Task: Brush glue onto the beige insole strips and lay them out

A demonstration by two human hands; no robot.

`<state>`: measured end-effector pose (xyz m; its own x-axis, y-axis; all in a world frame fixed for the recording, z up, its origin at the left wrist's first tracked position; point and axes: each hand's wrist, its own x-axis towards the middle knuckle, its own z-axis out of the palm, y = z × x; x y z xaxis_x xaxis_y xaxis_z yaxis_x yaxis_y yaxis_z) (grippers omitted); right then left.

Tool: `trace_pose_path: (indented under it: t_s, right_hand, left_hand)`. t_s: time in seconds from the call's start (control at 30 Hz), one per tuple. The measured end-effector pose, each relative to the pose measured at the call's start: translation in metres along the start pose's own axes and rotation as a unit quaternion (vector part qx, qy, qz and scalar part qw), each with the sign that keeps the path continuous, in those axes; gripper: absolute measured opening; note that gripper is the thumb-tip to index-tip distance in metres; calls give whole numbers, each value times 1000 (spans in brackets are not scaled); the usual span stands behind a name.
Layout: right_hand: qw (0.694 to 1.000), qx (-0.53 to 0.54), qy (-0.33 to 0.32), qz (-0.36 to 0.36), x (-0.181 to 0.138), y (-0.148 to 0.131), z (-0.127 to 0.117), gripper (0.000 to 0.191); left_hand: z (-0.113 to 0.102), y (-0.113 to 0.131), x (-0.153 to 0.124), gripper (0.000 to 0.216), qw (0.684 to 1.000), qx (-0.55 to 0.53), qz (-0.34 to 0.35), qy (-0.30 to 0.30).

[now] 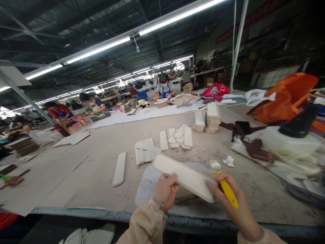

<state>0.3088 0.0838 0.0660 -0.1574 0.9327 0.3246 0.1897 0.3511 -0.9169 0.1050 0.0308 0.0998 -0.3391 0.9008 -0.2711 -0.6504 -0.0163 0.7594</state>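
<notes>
My left hand (166, 190) pinches the lower edge of a long white panel with rounded ends (185, 176), its thumb on the upper face. At the panel's right end, my right hand (231, 193) grips the edge with its fingers. The same hand also carries a brush with a yellow handle (229, 194), its white bristles pointing away from me. Beneath the panel lies a translucent white sheet (146, 183) on the brown-covered table (96, 189). A crumpled white scrap (229, 161) rests just beyond the brush.
Similar panels lie loose (180, 135), stacked (213, 117), and singly at the left (119, 169). A white bottle with a black nozzle (289, 142) and an orange bag (284, 98) occupy the right. Co-workers sit at tables beyond. More pale pieces (88, 235) lie below the table's front edge.
</notes>
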Motion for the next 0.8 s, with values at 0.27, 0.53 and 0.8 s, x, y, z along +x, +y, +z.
trace_pose_path:
  t_s: [0.27,0.53,0.8]
  right_hand:
    - [998,-2,-59,-2,3,9,11,24]
    - [999,53,-9,-7,13,17,14,23]
    - [999,4,41,10,22,6,1,20]
  left_hand:
    - [3,27,43,40,997,70,1,-18]
    - [29,57,132,32,987,163,-6,-10]
    - [82,65,249,30,968,244,10,53]
